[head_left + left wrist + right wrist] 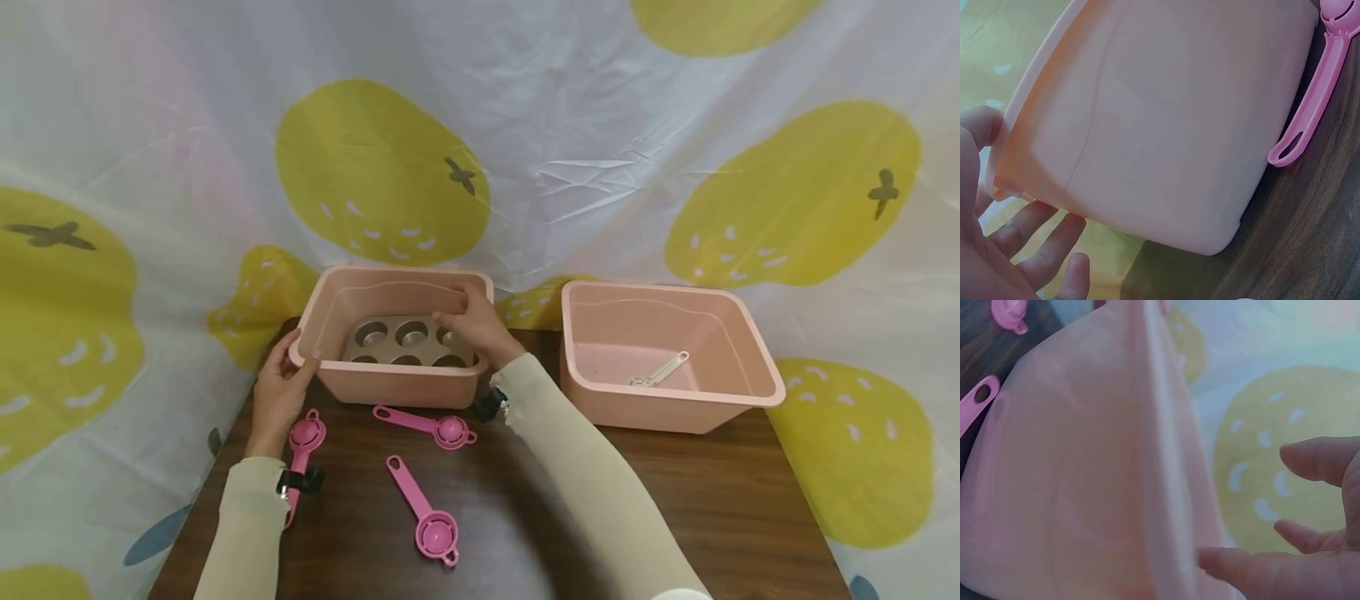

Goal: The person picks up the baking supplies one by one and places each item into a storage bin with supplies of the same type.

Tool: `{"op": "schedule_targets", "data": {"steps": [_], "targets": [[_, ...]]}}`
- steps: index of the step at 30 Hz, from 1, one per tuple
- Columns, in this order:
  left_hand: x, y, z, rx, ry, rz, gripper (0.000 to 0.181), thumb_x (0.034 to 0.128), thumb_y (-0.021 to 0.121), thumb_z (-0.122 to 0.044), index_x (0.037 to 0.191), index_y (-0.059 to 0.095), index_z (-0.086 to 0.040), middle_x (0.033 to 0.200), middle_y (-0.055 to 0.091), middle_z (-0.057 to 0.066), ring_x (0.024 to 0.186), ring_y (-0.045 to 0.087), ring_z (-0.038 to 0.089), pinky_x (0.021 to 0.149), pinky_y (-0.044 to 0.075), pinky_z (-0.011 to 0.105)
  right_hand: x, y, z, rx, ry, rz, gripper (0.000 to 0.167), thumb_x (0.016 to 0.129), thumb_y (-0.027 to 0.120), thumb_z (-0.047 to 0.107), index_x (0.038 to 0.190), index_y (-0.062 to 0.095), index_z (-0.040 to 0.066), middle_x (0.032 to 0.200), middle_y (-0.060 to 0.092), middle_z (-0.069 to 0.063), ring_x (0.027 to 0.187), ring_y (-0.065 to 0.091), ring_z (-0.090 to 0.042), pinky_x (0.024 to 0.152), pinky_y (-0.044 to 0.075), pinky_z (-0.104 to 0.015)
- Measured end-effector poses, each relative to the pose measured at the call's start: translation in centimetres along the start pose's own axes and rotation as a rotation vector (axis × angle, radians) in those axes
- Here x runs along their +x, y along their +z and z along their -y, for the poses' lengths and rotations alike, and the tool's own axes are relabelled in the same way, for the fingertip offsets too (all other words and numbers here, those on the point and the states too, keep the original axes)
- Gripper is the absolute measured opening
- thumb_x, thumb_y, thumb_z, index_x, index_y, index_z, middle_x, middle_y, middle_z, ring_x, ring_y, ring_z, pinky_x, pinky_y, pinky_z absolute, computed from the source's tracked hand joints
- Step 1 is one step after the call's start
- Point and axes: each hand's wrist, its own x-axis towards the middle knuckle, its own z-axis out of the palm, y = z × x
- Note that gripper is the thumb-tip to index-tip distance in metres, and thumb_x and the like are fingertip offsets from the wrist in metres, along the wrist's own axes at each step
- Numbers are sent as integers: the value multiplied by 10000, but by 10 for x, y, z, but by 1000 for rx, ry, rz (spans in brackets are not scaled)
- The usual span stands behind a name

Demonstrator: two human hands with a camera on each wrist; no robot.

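Observation:
A pink plastic bin (397,386) stands at the back left of the table, with a metal muffin pan (392,335) lying inside it. My left hand (277,400) holds the bin's left front corner, thumb at the rim and the other fingers below it on the outside. Over the right part of the same bin, my right hand (482,327) reaches with thumb and fingers spread and nothing between them. Three pink egg separators lie on the table: one (452,432) before the bin, another (437,535) nearer me, and the third (307,432) partly hidden by my left wrist.
To the right stands a second pink bin (660,410), holding a small off-white long-handled tool (667,369) whose head is hard to make out. A lemon-patterned cloth (570,167) hangs behind and beside the dark wooden table (337,550).

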Motion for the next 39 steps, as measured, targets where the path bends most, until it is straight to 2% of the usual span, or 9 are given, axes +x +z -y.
{"op": "schedule_targets", "data": {"steps": [3,7,14,16,19,23,29,33,39], "targets": [[0,0,0,-5,4,-2,670,1012,696,-449,1619,424,-363,1590,531,88,1403,533,274,1156,457,478,-6,-4,7,43,-28,-10,699,997,727,140,1605,393,52,1654,389,-227,1528,397,-427,1212,414,-551],[-1,0,1,-8,4,-12,657,1016,701,-415,1614,436,-355,1581,533,99,1411,530,270,1163,452,472,-15,-7,15,48,-66,-8,665,998,729,172,1584,432,71,1642,409,-205,1525,412,-428,1216,419,-534],[-3,0,1,2,1,-19,645,1015,709,-383,1605,451,-352,1555,564,90,1388,550,249,1072,478,329,-28,-10,18,73,-108,6,567,1012,705,162,1525,497,38,1567,508,-220,1449,516,-435,1175,474,-504],[-3,1,0,1,0,-15,648,1016,704,-394,1609,444,-358,1560,559,90,1389,548,255,1076,482,339,-31,-11,17,87,-114,-1,535,1015,702,154,1505,520,39,1542,534,-232,1431,538,-427,1174,476,-498],[-3,1,-1,-3,-2,-9,654,1017,700,-405,1614,434,-366,1581,544,86,1402,541,267,1124,479,422,-36,-12,14,97,-121,-15,482,1021,695,140,1471,553,38,1489,580,-237,1393,576,-406,1158,491,-491],[-2,-1,0,-5,-4,-3,660,1016,702,-407,1616,429,-366,1599,531,74,1418,532,268,1163,460,480,-41,-12,8,102,-160,-54,409,1024,681,95,1416,597,12,1403,644,-238,1316,634,-379,1084,547,-429],[-2,-3,2,-19,-7,-7,659,1011,709,-411,1611,439,-365,1592,539,63,1407,538,246,1110,481,357,-48,-9,3,153,-252,-110,369,1009,669,30,1354,605,-85,1331,669,-281,1277,641,-427,999,556,-264],[-3,-3,3,-26,-8,-13,655,1011,709,-415,1608,446,-359,1579,549,66,1400,541,232,1061,474,270,-53,-9,1,170,-275,-116,350,1003,659,12,1336,613,-85,1329,668,-278,1262,644,-440,989,556,-240],[-4,-3,1,-8,-13,-14,654,1015,702,-416,1611,439,-363,1585,547,67,1402,537,242,1076,478,317,-62,-11,-6,175,-272,-128,327,996,661,-7,1314,627,-80,1310,673,-287,1225,658,-444,937,583,-240]]}}
